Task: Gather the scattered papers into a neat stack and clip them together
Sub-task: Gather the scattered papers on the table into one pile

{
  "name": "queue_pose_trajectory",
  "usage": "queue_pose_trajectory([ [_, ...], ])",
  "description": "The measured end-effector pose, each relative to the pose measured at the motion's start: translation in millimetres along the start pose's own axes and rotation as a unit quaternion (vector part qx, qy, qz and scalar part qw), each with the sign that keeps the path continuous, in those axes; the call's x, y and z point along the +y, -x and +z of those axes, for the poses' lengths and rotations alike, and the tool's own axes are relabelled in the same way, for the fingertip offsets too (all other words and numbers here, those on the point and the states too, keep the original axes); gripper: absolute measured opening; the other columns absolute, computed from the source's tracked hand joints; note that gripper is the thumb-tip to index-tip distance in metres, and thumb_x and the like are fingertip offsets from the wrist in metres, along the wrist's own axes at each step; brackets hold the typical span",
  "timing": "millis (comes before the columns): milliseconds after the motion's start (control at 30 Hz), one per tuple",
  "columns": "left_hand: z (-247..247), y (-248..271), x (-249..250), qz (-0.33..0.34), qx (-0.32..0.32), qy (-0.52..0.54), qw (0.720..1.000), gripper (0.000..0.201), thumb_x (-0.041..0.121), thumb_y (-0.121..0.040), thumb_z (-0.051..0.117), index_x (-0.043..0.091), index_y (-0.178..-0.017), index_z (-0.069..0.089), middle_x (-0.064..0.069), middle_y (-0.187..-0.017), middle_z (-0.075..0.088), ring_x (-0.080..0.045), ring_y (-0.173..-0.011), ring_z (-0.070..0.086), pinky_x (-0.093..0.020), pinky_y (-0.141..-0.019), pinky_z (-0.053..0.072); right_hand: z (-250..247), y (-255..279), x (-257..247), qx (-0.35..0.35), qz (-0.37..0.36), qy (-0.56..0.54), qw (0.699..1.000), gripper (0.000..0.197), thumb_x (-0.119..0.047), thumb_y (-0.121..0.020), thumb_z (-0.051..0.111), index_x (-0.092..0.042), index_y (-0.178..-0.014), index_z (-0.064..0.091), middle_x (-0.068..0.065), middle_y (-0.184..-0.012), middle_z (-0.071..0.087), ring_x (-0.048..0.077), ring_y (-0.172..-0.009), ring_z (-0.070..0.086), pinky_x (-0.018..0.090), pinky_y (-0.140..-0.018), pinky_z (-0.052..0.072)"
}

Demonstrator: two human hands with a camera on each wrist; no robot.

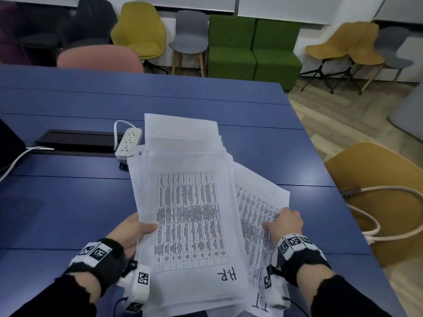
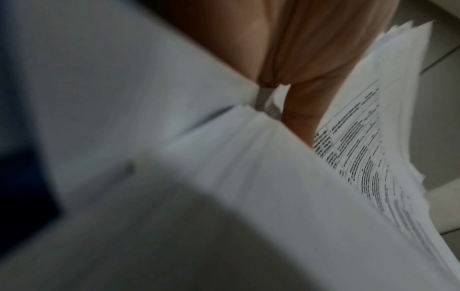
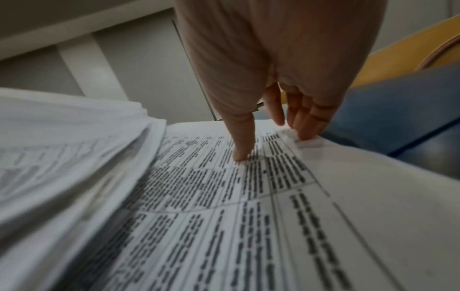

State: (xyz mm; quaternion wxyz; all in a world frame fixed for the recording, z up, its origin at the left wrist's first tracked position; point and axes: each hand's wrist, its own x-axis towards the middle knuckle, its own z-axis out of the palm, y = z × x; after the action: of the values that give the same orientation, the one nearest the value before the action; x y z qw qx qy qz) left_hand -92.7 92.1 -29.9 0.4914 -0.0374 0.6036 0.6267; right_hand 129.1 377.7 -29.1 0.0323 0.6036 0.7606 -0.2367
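Left hand (image 1: 131, 232) grips the left edge of the main paper stack (image 1: 190, 216), thumb on top, fingers curled under; the sheets are fanned and uneven, lifted off the blue table (image 1: 68, 202) near its near edge. Right hand (image 1: 285, 221) is on a skewed sheet (image 1: 258, 216) sticking out to the right from under the stack: thumb on the print, fingers hooked over the right edge, a loose pinch. Black binder clip (image 1: 123, 166) lies on the table just left of the stack's far corner, touching the white power strip (image 1: 128, 143). Yellow chair (image 1: 377, 202) past the right table edge.
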Motion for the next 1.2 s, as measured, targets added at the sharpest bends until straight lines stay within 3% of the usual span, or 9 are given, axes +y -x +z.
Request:
queue_pose_trajectory([
  [333, -27.3, 12.6, 9.2, 0.028, -0.021, 0.064, 0.997, 0.054, -0.009, -0.078, 0.053, -0.002, -0.132, 0.049, -0.028, -0.122, 0.063, -0.041, -0.102, 0.067, -0.047, -0.076, 0.059, -11.6, -10.9, 3.5, -0.019, -0.011, 0.096, 0.995, 0.055, -0.033, -0.077, 0.075, -0.012, -0.121, 0.051, 0.014, -0.128, 0.044, 0.033, -0.118, 0.045, 0.034, -0.094, 0.043],
  [600, -43.6, 18.2, 19.9, 0.062, -0.008, 0.071, 0.996, 0.05, -0.007, -0.077, 0.052, -0.003, -0.127, 0.053, -0.028, -0.123, 0.063, -0.037, -0.096, 0.07, -0.047, -0.078, 0.059, -17.1, -19.2, 7.2, -0.029, -0.048, 0.063, 0.996, 0.067, -0.023, -0.074, 0.076, -0.011, -0.132, 0.045, 0.016, -0.129, 0.05, 0.034, -0.12, 0.048, 0.036, -0.098, 0.042],
  [700, -46.9, 17.4, 17.8, 0.049, -0.005, 0.064, 0.997, 0.053, -0.008, -0.078, 0.053, -0.002, -0.13, 0.051, -0.028, -0.125, 0.061, -0.039, -0.098, 0.069, -0.048, -0.078, 0.059, -18.5, -19.4, 14.5, 0.012, 0.033, -0.006, 0.999, 0.074, -0.044, -0.072, 0.076, -0.005, -0.128, 0.046, 0.021, -0.13, 0.049, 0.038, -0.121, 0.046, 0.043, -0.1, 0.042],
  [833, -48.0, 19.7, 17.2, 0.044, -0.005, 0.07, 0.997, 0.055, -0.008, -0.076, 0.056, -0.003, -0.131, 0.05, -0.029, -0.123, 0.062, -0.038, -0.095, 0.07, -0.048, -0.075, 0.06, -23.1, -10.8, 17.9, -0.028, 0.114, -0.004, 0.993, 0.094, -0.063, -0.069, 0.071, -0.004, -0.133, 0.038, 0.023, -0.139, 0.035, 0.042, -0.126, 0.04, 0.046, -0.102, 0.037],
  [933, -47.0, 21.1, 20.5, 0.045, -0.018, 0.079, 0.996, 0.079, -0.002, -0.06, 0.082, -0.004, -0.132, 0.049, -0.03, -0.123, 0.061, -0.039, -0.093, 0.071, -0.049, -0.073, 0.06, -19.6, -6.9, 13.7, -0.048, 0.103, 0.037, 0.993, 0.098, -0.059, -0.064, 0.078, -0.005, -0.134, 0.035, 0.02, -0.138, 0.035, 0.04, -0.125, 0.041, 0.045, -0.101, 0.04],
  [967, -44.9, 21.7, 22.4, 0.047, -0.019, 0.079, 0.996, 0.078, -0.003, -0.06, 0.082, -0.004, -0.131, 0.05, -0.03, -0.122, 0.062, -0.038, -0.092, 0.071, -0.048, -0.072, 0.06, -17.9, -5.9, 12.1, -0.05, 0.096, 0.047, 0.993, 0.097, -0.054, -0.063, 0.081, -0.005, -0.134, 0.035, 0.019, -0.137, 0.035, 0.039, -0.125, 0.042, 0.044, -0.101, 0.04],
  [1067, -29.1, 26.4, 27.0, 0.05, -0.025, 0.064, 0.996, 0.044, -0.013, -0.083, 0.049, -0.004, -0.126, 0.053, -0.028, -0.118, 0.065, -0.036, -0.09, 0.072, -0.043, -0.067, 0.061, -13.8, -1.9, 4.5, -0.038, 0.054, 0.077, 0.995, 0.087, -0.045, -0.067, 0.081, -0.006, -0.132, 0.038, 0.017, -0.134, 0.038, 0.036, -0.122, 0.046, 0.041, -0.102, 0.04],
  [1133, -17.6, 25.8, 24.3, 0.038, -0.026, 0.036, 0.998, 0.039, -0.015, -0.088, 0.042, 0.0, -0.122, 0.056, -0.026, -0.113, 0.068, -0.036, -0.091, 0.072, -0.042, -0.066, 0.061, -10.2, 0.9, -2.6, -0.035, 0.024, 0.064, 0.997, 0.075, -0.037, -0.073, 0.078, -0.006, -0.129, 0.041, 0.016, -0.132, 0.04, 0.036, -0.12, 0.047, 0.04, -0.1, 0.041],
  [1200, -9.0, 20.6, 16.7, 0.02, -0.042, 0.018, 0.999, 0.043, -0.015, -0.089, 0.041, 0.004, -0.125, 0.055, -0.025, -0.116, 0.067, -0.04, -0.101, 0.068, -0.05, -0.08, 0.058, -5.5, 4.8, -11.4, -0.043, -0.004, 0.038, 0.998, 0.059, -0.028, -0.078, 0.072, -0.006, -0.125, 0.044, 0.016, -0.129, 0.042, 0.036, -0.118, 0.047, 0.039, -0.096, 0.043],
])
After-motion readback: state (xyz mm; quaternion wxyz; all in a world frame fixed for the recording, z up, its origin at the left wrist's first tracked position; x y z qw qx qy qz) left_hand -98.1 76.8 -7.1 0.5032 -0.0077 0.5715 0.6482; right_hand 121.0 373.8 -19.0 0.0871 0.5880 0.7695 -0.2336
